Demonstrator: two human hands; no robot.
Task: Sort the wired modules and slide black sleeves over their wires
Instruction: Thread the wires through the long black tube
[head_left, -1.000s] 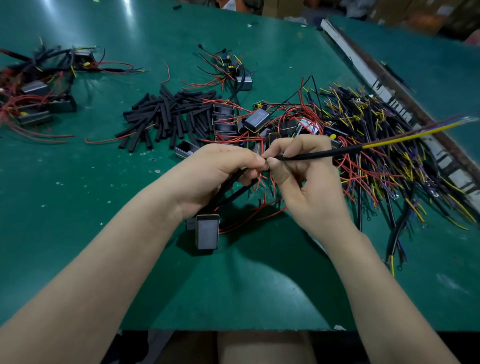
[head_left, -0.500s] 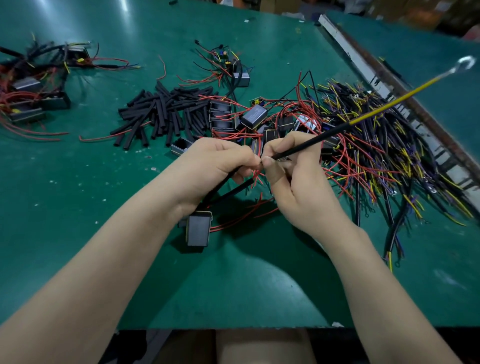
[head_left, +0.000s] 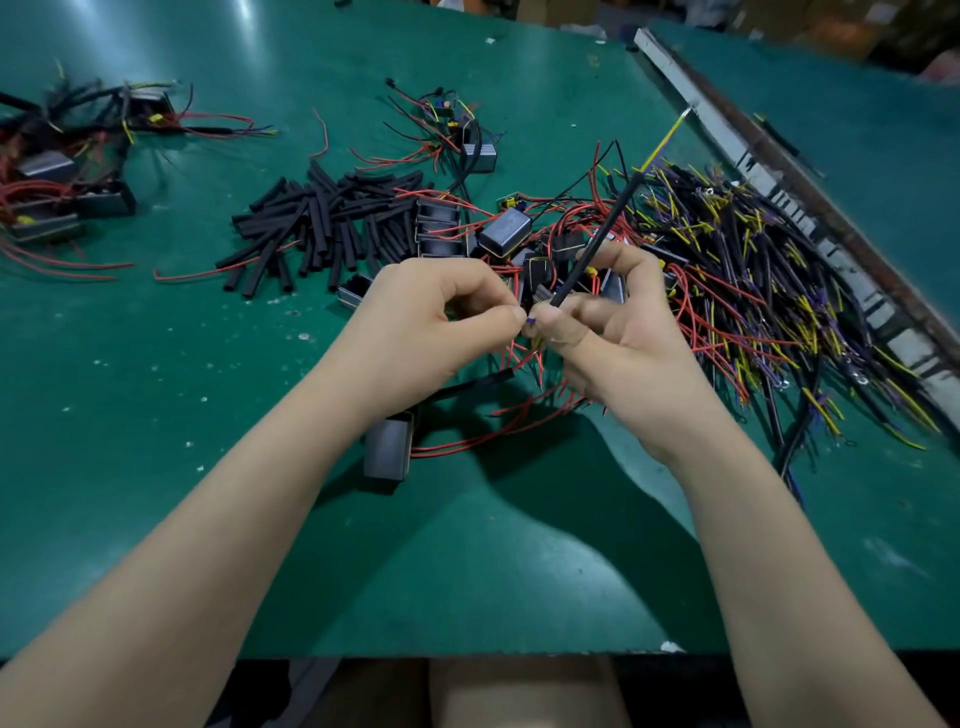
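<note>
Both hands meet over the middle of the green surface (head_left: 156, 395), fingertips almost touching. The right hand (head_left: 618, 332) pinches the near end of a black sleeve (head_left: 597, 241) between thumb and forefinger; the sleeve rises away, tilted to the right, and a yellow wire (head_left: 665, 143) comes out of its far end, its tip too thin and blurred to read. The left hand (head_left: 436, 322) has its fingers curled, thumb and forefinger closed on something at the sleeve's mouth — only a speck of purple shows there, so what exactly it pinches is hard to tell.

Below the left wrist lies a grey module (head_left: 388, 449), its upper part hidden by the hand, with red wires (head_left: 493, 434) curving off to the right and a black sleeved lead (head_left: 467, 384) passing under the palm. Behind the hands sits a clutter of more modules (head_left: 506, 231), partly covered by the fingers. Left of these is a loose heap of black sleeves (head_left: 332, 223). To the right spreads a dense tangle of black, yellow, red and purple wires (head_left: 769, 291) — single strands cannot be separated. At the far left edge, another group of wired modules (head_left: 57, 176) is cut off by the frame.
</note>
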